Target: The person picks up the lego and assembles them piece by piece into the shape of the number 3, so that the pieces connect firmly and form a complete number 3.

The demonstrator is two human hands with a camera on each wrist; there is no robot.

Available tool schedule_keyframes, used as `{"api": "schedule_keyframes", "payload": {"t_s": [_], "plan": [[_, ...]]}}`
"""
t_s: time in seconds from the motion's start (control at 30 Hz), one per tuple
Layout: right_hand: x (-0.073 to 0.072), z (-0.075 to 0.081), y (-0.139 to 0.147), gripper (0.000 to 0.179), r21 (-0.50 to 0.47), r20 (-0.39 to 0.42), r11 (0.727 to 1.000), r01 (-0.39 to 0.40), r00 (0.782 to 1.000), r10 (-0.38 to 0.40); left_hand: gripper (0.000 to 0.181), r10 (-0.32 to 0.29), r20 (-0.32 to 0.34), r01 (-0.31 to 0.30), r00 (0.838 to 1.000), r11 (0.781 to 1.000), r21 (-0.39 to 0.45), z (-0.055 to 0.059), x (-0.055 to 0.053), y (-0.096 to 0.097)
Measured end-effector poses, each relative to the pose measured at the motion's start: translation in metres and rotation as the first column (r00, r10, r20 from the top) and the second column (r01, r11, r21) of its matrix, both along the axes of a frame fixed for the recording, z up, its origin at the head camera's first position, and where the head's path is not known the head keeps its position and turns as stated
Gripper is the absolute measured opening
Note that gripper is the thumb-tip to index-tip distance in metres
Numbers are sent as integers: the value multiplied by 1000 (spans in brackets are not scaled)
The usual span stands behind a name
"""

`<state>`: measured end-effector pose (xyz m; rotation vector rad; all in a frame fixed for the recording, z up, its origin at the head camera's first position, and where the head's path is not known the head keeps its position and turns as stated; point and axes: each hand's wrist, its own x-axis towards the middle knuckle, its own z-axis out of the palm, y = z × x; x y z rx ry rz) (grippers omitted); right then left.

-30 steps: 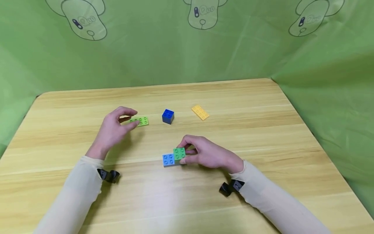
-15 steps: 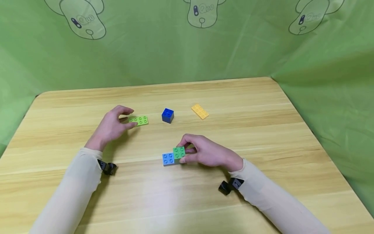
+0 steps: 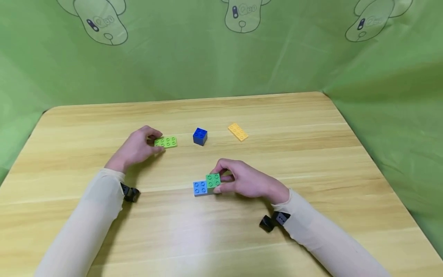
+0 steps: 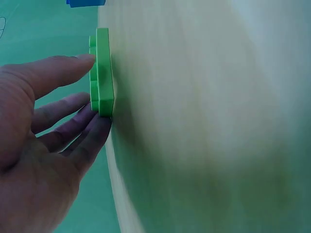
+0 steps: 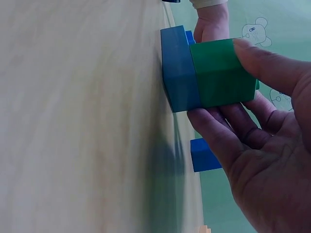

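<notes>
Toward the left of the table, my left hand point(image 3: 136, 147) has its thumb and fingers around the left end of a lime-green building-block plate point(image 3: 167, 142). In the left wrist view, the thumb tip overlaps the plate's studs, with other fingertips point(image 4: 103, 121) at its end. Nearer the middle, my right hand point(image 3: 243, 180) holds a green block point(image 3: 212, 181) between thumb and fingers. That block sits on the right half of a light blue block point(image 3: 200, 188), whose left studs stay bare. The right wrist view shows the green block point(image 5: 223, 73) flush against the blue one point(image 5: 180, 70).
A dark blue square block point(image 3: 200, 137) stands between the lime plate and a yellow-orange plate point(image 3: 238, 132) lying flat farther right. Wood-grained table point(image 3: 294, 127) spreads around them, with green curtain point(image 3: 194, 65) behind its far edge and at the sides.
My left hand first drew back slightly, then came in lower around the lime plate's left end, its thumb and fingers closing toward the edges. The right hand and its blocks stay put.
</notes>
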<state>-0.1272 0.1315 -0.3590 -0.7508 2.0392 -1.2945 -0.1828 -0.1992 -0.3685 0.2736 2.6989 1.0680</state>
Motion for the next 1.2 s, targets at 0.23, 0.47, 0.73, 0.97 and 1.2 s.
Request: {"api": "schedule_keyframes", "payload": {"t_s": [0.23,0.47,0.73,0.97,1.2], "plan": [[2,-2,1,28,-7,0,1000,4,1000,-4,44,-53,-10,52,999,995,-86,2,-4,6],[1,-2,1,29,-19,18,1000,14,1000,-14,41,-58,-16,56,998,992,-110,2,-6,8],[0,-2,2,29,-16,23,1000,12,1000,-12,39,-53,-3,52,999,992,-118,3,-6,7],[0,-2,2,29,-20,31,1000,15,999,-15,39,-49,-2,49,999,995,-88,8,-1,-1],[-1,-2,2,29,-13,22,1000,14,1000,-14,42,-62,-23,60,998,996,-58,7,3,-6]]}}
